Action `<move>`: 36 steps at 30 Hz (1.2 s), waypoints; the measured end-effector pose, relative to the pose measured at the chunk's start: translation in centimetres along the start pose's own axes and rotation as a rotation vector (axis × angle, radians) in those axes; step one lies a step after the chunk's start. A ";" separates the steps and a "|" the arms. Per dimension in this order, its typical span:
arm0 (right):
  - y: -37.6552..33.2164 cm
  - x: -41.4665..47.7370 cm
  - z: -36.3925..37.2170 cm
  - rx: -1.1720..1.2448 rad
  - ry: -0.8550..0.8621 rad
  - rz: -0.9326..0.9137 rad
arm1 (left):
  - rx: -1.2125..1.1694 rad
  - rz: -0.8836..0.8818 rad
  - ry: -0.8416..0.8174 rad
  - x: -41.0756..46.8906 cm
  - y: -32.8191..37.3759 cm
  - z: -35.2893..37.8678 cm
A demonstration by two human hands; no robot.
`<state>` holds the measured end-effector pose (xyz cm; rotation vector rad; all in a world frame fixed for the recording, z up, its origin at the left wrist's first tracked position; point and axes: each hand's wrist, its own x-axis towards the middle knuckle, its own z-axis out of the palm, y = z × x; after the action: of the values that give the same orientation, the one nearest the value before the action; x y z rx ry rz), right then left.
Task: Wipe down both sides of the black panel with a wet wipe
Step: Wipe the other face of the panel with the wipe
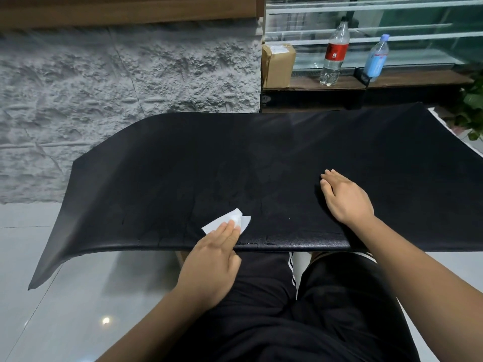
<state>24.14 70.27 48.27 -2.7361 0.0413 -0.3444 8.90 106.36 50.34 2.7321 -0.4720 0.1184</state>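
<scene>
Left hand pressed wet wipe flat with straight fingers near black panel front edge; right hand lay flat, fingers extended; panel's far half lay bare

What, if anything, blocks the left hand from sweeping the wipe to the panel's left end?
Probably yes, it can reach: the left hand presses the wipe on the panel, nothing lying between.

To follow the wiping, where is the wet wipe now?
Head view: the wet wipe lies on the black panel near its front edge, pressed by the left hand.
</scene>
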 end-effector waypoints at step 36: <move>-0.1 0.0 -0.1 0.014 0.014 0.012 | -0.100 -0.080 -0.009 -2.3 -3.2 -0.2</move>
<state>24.13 70.30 48.33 -2.7182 0.0592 -0.3596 7.88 109.96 49.09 2.6499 -0.3609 0.0602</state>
